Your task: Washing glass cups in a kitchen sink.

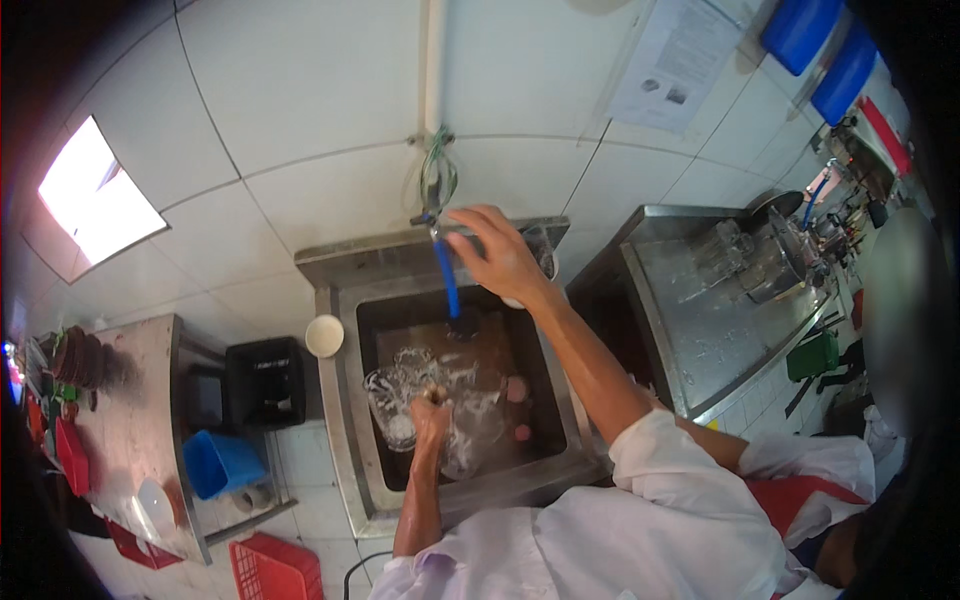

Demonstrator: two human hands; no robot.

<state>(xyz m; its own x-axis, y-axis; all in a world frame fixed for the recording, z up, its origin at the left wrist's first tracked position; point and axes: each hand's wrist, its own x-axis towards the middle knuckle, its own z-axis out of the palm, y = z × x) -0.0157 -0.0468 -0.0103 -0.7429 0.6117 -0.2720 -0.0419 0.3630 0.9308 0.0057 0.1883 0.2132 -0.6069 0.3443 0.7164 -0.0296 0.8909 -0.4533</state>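
Observation:
My right hand (499,251) is raised beside the tap (426,219) on the wall, fingers apart and holding nothing; whether the fingertips touch the tap cannot be told. A blue hose (448,281) hangs from the tap into the steel sink (341,420). Down in the soapy water (480,360) is my left hand (430,421), fingers bent. A small tan thing (433,392) shows at its fingertips, too blurred to name or to tell if it is gripped. Next to that hand lies a clear container (386,409) with suds. Two reddish round things (516,388) are in the water.
A pale cup (325,335) stands on the sink's left rim. Left are a black bin (266,379), a blue container (221,463) and a red basket (276,566). A steel counter (727,330) with a pot (772,262) is at right. Another person's arm (712,442) shows close by.

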